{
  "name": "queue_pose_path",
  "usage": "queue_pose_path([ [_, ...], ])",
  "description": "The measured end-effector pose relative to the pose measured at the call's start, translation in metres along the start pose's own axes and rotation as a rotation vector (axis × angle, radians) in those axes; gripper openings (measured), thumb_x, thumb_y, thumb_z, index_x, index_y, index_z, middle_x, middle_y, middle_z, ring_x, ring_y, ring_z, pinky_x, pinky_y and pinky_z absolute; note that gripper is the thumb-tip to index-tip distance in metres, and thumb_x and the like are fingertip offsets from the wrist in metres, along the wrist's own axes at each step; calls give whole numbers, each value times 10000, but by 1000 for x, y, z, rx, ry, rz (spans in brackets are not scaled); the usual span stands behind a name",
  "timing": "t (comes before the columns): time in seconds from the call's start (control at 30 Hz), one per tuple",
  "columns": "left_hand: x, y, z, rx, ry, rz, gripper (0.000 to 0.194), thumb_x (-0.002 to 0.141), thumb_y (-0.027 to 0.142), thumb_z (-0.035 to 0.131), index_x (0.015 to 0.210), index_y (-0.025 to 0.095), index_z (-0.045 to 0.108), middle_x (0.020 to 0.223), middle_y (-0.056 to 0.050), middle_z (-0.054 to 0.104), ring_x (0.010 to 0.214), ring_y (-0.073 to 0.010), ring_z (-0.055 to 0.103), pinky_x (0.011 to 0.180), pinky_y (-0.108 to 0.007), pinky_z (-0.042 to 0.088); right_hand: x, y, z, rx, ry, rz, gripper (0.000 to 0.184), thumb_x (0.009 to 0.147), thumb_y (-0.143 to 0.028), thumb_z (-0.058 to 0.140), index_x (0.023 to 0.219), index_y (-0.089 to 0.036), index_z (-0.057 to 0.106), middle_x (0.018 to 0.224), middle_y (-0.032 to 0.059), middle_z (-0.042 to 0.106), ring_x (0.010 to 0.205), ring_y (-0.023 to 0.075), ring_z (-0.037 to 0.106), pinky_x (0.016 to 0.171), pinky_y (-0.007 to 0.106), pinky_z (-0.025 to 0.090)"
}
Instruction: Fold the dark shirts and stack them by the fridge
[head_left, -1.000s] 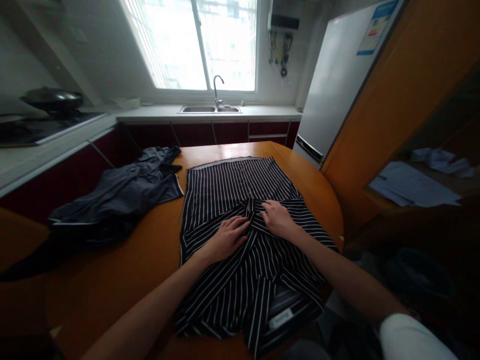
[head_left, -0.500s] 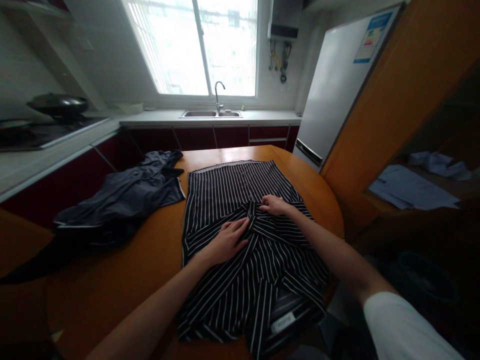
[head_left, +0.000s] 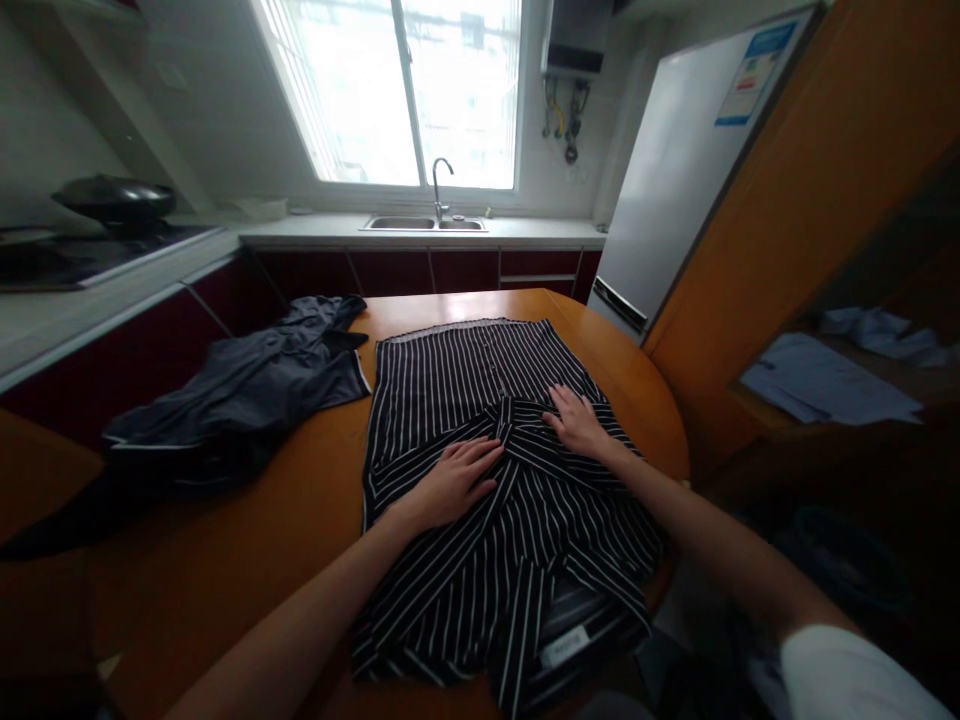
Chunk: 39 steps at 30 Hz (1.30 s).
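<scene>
A black shirt with white stripes lies spread on the wooden table, its collar and white label toward me. Its sleeves are folded inward across the front and meet near the middle. My left hand rests flat on the left sleeve, fingers stretched toward the button line. On the other side, my right hand lies open on the right sleeve, fingers spread and pointing away from me. Neither hand grips the cloth.
A dark grey garment with white trim lies crumpled on the table's left side. Beyond the table are a sink under the window, a wok on the stove at left, and a fridge at right.
My right hand has moved to the right, away from the shirt's middle, and its bent fingers have spread out. The left hand stays nearly in place.
</scene>
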<state>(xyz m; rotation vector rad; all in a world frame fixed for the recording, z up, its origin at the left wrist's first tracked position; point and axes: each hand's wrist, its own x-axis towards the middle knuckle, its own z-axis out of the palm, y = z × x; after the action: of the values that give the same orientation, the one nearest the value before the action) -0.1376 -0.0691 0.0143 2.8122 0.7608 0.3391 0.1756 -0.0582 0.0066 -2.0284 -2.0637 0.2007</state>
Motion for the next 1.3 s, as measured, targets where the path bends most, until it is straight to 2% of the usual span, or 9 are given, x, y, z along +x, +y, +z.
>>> queue_pose_path([
  [0.1,0,-2,1,-6,2,2,545,1047,425,455,1569,319,343,1592,-39,417,1466,-250,371,1206,-468,281,-17,42,1,-73,-80,112,667,1043,-505,258,1589,-122,280,1673,135,212,1549,267,152,1231,561,93],
  [0.2,0,-3,2,-18,-4,9,543,1055,443,427,1575,319,330,1602,-35,402,1471,-245,364,1209,-467,277,-25,77,-6,-91,-63,207,671,1045,-516,201,1598,-141,265,1678,117,189,1553,260,139,1229,581,87],
  [0.33,0,-5,3,-18,-13,5,550,1060,464,400,1585,325,308,1612,-30,386,1474,-245,361,1218,-472,268,-25,101,-20,-53,-28,279,667,1047,-504,185,1594,-135,280,1670,129,215,1549,263,159,1230,573,105],
  [0.47,0,-6,4,-13,-1,4,560,1056,470,406,1588,330,302,1621,-28,369,1482,-245,351,1222,-466,277,-26,96,-29,-4,130,375,680,1047,-466,169,1576,-57,292,1646,190,259,1536,297,204,1218,571,176],
  [0.53,0,-6,4,-16,2,7,565,1054,466,414,1590,328,298,1623,-28,366,1483,-245,350,1224,-467,284,-32,84,-27,-10,177,288,677,1045,-464,185,1580,-61,286,1651,177,252,1539,292,197,1224,558,173],
  [0.67,0,-7,3,-27,-14,-1,568,1056,464,409,1593,325,290,1628,-21,354,1494,-242,335,1235,-475,273,-50,60,-10,-54,74,67,656,1035,-488,255,1588,-139,304,1666,113,236,1546,255,180,1239,532,146],
  [0.93,2,-4,3,-54,-50,-28,560,1068,477,346,1596,303,285,1639,-17,328,1518,-232,283,1252,-481,231,-58,81,4,-117,62,202,674,1030,-507,262,1584,-126,311,1662,139,242,1532,270,228,1233,529,168],
  [1.17,-8,-29,-12,-12,43,-219,541,1084,448,228,1584,263,321,1637,-46,334,1528,-239,255,1244,-509,215,-59,81,5,-127,93,186,665,1032,-516,255,1568,-134,349,1653,141,271,1525,270,246,1228,531,177],
  [1.3,-19,-53,-15,80,-40,-369,561,1069,494,262,1577,271,343,1658,-68,272,1544,-317,180,1216,-623,165,-60,83,7,-110,97,188,650,1028,-513,271,1560,-153,369,1648,140,287,1520,270,259,1224,533,180],
])
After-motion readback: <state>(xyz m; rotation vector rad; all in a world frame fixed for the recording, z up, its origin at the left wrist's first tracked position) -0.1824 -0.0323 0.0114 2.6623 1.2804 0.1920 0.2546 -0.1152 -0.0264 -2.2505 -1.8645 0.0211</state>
